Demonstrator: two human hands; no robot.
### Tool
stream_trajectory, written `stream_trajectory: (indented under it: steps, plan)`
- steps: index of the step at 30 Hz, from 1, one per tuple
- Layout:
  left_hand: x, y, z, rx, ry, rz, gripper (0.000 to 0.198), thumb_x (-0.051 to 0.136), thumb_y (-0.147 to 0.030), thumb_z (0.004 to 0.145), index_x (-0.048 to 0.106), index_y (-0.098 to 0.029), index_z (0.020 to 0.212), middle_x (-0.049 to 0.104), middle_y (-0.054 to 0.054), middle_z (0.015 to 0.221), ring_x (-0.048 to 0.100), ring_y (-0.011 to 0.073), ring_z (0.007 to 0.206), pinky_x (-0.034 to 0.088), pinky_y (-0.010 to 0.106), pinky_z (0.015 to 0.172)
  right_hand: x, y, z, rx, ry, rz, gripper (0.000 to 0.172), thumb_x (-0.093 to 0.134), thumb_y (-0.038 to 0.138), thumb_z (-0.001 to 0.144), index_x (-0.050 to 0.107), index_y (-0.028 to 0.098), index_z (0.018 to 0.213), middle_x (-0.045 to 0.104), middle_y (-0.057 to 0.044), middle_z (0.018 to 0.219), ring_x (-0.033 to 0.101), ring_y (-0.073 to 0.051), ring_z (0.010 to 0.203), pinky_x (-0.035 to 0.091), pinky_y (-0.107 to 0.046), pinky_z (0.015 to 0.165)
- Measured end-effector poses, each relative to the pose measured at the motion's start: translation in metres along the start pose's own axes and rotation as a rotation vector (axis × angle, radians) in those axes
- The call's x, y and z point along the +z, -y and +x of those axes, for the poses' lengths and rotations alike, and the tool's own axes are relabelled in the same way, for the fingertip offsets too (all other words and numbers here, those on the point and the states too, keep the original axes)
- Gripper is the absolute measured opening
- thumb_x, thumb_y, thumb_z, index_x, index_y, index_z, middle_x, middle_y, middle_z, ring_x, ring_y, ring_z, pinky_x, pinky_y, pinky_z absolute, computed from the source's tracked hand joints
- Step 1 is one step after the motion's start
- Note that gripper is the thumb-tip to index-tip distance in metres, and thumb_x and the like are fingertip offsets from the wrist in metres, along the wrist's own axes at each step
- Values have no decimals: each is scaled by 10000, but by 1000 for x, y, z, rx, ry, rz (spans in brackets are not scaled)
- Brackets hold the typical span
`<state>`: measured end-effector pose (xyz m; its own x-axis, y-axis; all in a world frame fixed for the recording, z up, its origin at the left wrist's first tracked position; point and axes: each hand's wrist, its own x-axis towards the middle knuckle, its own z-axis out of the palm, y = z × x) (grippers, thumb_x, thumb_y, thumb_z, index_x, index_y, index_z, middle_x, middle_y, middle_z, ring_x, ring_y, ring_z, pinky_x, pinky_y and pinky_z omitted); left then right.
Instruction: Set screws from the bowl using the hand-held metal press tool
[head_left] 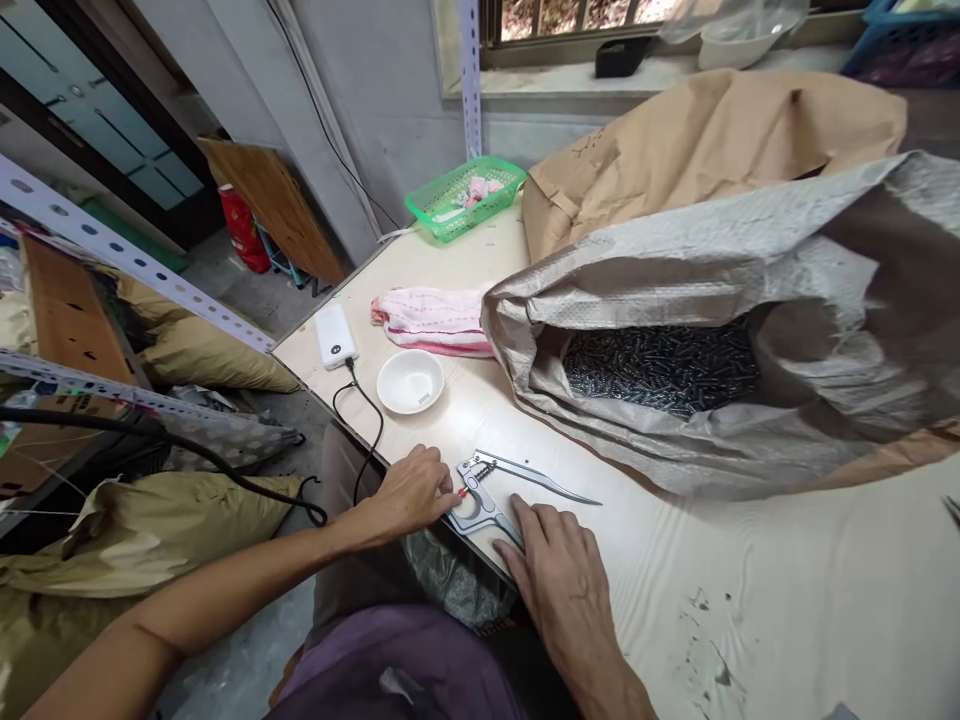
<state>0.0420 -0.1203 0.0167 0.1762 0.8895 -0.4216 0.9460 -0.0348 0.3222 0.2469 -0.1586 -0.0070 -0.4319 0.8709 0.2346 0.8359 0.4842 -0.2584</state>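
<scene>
Grey metal hand pliers (480,500) with a coil spring and two long handles lie near the table's front edge, handles apart. My left hand (416,488) is closed at the jaw end, its thumb and fingertips pinching a small red piece (463,493) against the pliers. What the red piece is, I cannot tell. On the other side, my right hand (566,580) holds the end of the lower handle between thumb and fingers. The upper handle points away to the right, untouched. A small white bowl (410,381) stands just beyond my left hand.
A large woven sack (675,270) with many small dark metal pins (667,365) lies open at right, before a brown paper bag (697,150). A green basket (466,198), striped cloth (435,318) and white power bank (334,335) with a black cable (381,420) are beyond.
</scene>
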Motion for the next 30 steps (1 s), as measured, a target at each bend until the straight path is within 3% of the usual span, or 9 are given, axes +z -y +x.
stream_trajectory:
  steps: [6,11,16,20,24,30]
  plan:
    - [-5,-12,8,10,67,172,82,572,-182,711,635,-163,662,619,64,820,553,225,857,437,283,645,23,7,-5,32,-39,48,159,395,180,912,551,199,889,540,-27,755,470,-162,705,332,-304,682]
    - [-12,2,19,3,87,-68,62,570,-166,672,628,-155,656,600,10,739,545,142,699,403,222,591,27,10,-5,51,-86,67,163,390,138,902,528,206,849,519,-21,736,447,-164,691,307,-304,664]
    - [-12,16,20,2,52,-191,156,552,-239,789,649,-140,716,576,1,709,525,110,641,379,212,589,27,11,-6,76,-69,82,150,403,144,901,534,203,857,525,-25,757,440,-164,697,308,-309,671]
    - [-5,13,12,100,15,-152,180,594,-333,817,650,-163,798,586,8,745,542,132,709,399,223,626,28,12,-8,79,-74,96,137,409,152,902,533,198,865,522,-27,753,438,-168,706,316,-310,674]
    - [-3,10,3,204,-38,-81,137,561,-293,860,639,-181,846,593,21,783,544,149,782,419,241,686,28,7,-10,72,-82,108,182,386,115,893,536,184,969,546,-39,783,454,-174,739,339,-309,692]
    - [4,12,-3,342,-21,10,196,472,-273,925,617,-178,833,614,37,821,532,156,823,418,256,721,26,-10,-7,50,-91,34,224,375,136,902,554,182,1030,565,-46,788,451,-178,739,337,-318,679]
